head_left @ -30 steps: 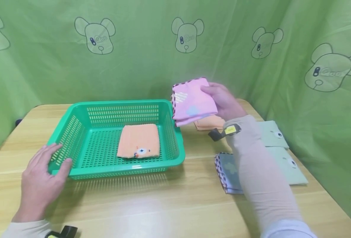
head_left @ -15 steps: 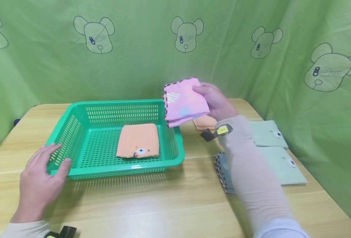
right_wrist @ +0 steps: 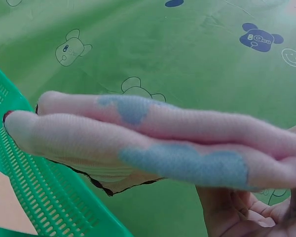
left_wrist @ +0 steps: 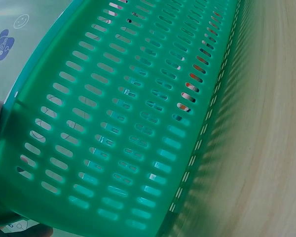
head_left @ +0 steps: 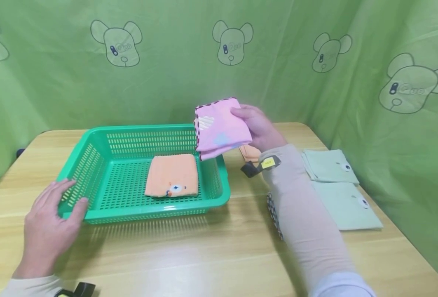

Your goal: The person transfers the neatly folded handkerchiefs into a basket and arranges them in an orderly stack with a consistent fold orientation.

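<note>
My right hand (head_left: 257,126) pinches a folded pink towel (head_left: 222,128) with a checked dark edging and pale cloud patches. It is held above the right rim of the green plastic basket (head_left: 144,212). In the right wrist view the towel (right_wrist: 187,165) shows its folded layers and blue patches. At the basket's near left corner my left hand (head_left: 52,227) holds the rim, fingers over the left side and thumb at the front. A folded orange towel (head_left: 172,175) with a small embroidered face lies flat inside the basket. The left wrist view shows the slotted basket wall (left_wrist: 103,123) close up.
Two pale green folded towels (head_left: 346,206) lie near the table's right edge. Another orange towel (head_left: 250,152) is partly behind my right hand. A checked-edged towel (head_left: 274,214) is mostly hidden under my right forearm. A green curtain (head_left: 181,82) hangs behind the wooden table (head_left: 189,264).
My right hand has moved left with the pink towel, from beside the basket to over its right rim. The left hand has stayed at the corner.
</note>
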The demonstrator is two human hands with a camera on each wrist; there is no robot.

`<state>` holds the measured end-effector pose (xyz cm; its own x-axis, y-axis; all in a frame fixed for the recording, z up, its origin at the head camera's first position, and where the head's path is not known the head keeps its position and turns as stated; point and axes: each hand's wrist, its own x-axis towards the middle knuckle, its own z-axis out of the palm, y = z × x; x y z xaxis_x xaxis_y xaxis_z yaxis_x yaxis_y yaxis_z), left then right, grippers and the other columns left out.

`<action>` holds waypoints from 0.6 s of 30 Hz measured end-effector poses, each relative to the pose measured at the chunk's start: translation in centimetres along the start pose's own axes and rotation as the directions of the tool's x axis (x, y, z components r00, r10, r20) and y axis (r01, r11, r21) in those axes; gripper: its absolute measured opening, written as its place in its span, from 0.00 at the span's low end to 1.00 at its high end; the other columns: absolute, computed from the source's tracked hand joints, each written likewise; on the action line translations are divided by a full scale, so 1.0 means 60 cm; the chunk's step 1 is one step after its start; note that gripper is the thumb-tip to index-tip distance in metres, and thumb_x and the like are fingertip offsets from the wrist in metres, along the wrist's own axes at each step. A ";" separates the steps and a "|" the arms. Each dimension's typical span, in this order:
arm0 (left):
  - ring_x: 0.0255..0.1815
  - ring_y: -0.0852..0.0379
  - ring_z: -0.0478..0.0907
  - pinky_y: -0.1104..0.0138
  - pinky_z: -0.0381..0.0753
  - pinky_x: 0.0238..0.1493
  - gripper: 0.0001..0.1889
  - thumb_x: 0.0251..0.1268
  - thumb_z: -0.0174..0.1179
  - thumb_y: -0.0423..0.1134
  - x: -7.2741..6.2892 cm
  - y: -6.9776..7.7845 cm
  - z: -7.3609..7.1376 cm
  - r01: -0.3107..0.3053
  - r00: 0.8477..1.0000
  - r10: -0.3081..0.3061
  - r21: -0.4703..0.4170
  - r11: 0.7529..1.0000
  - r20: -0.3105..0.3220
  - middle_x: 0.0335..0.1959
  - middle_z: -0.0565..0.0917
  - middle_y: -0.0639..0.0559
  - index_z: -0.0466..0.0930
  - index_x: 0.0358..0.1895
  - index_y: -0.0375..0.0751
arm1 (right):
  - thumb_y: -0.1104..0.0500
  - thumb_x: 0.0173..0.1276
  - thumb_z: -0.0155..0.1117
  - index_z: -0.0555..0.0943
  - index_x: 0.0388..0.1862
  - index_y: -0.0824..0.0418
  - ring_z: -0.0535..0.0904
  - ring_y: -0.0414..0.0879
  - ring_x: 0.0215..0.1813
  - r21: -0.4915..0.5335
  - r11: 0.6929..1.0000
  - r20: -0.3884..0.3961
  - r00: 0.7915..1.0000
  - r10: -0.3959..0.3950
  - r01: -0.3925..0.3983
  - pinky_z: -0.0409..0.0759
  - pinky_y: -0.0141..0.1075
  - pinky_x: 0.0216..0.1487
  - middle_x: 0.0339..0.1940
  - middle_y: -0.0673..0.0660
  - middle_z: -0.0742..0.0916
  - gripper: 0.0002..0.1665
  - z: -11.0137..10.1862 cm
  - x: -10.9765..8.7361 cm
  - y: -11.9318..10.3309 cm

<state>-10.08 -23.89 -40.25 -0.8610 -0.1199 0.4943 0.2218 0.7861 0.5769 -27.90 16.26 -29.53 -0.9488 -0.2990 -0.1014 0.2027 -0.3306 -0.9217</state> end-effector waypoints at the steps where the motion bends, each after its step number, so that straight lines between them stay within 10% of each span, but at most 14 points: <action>1: 0.70 0.30 0.58 0.39 0.48 0.70 0.25 0.66 0.56 0.41 0.000 0.000 0.000 0.000 1.000 0.000 0.000 1.000 0.000 0.65 0.69 0.27 0.70 0.63 0.31 | 0.64 0.75 0.50 0.62 0.69 0.71 0.85 0.48 0.35 0.004 1.000 0.001 1.000 0.001 -0.001 0.85 0.35 0.35 0.41 0.61 0.85 0.26 0.002 0.001 0.002; 18: 0.69 0.30 0.59 0.40 0.49 0.71 0.25 0.66 0.57 0.40 -0.001 0.000 0.000 -0.008 1.000 0.007 -0.009 1.000 -0.006 0.65 0.69 0.28 0.71 0.63 0.31 | 0.65 0.76 0.47 0.66 0.64 0.72 0.85 0.47 0.33 0.088 0.996 0.062 0.998 0.004 -0.010 0.85 0.34 0.33 0.36 0.61 0.86 0.21 0.025 0.014 0.028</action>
<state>-10.03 -23.90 -40.26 -0.8564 -0.1177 0.5026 0.2322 0.7817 0.5788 -27.99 14.13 -30.57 -0.9312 -0.3553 -0.0818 0.2324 -0.4055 -0.8841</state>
